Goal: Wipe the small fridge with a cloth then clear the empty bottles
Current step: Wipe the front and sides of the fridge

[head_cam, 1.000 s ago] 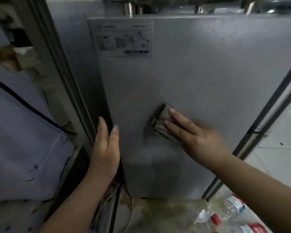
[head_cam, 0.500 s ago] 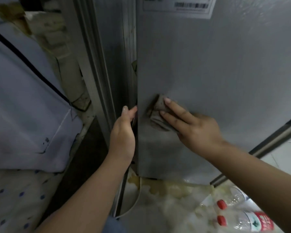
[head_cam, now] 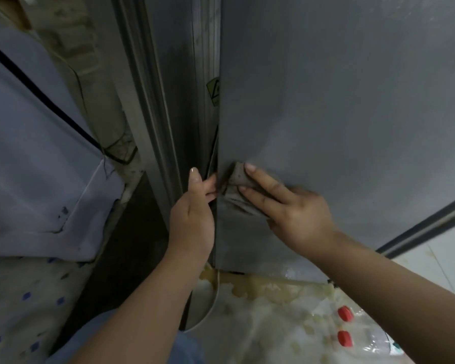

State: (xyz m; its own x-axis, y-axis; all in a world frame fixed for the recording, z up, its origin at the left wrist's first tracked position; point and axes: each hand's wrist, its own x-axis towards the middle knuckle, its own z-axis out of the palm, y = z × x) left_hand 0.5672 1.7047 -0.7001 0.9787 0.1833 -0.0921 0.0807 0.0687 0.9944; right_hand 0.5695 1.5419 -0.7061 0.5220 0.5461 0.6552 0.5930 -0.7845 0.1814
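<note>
Wiping the small fridge (head_cam: 339, 106) down its grey side panel, with the cloth (head_cam: 235, 189) having slid leftward from mid-panel a second ago to the panel's left edge now. Pressing that cloth flat under the right hand (head_cam: 292, 214), fingers (head_cam: 258, 177) fairly straight and spread over the crumpled fabric. Bracing with the left hand (head_cam: 192, 219), now curling round the fridge's edge, fingertips tucked into the gap beside the metal frame (head_cam: 153, 106) rather than lying flat as before. Likely finishing this face's lower left strip. Bottles (head_cam: 352, 329) lying untouched at lower right, red caps on, contents hard to judge but seemingly empty.
</note>
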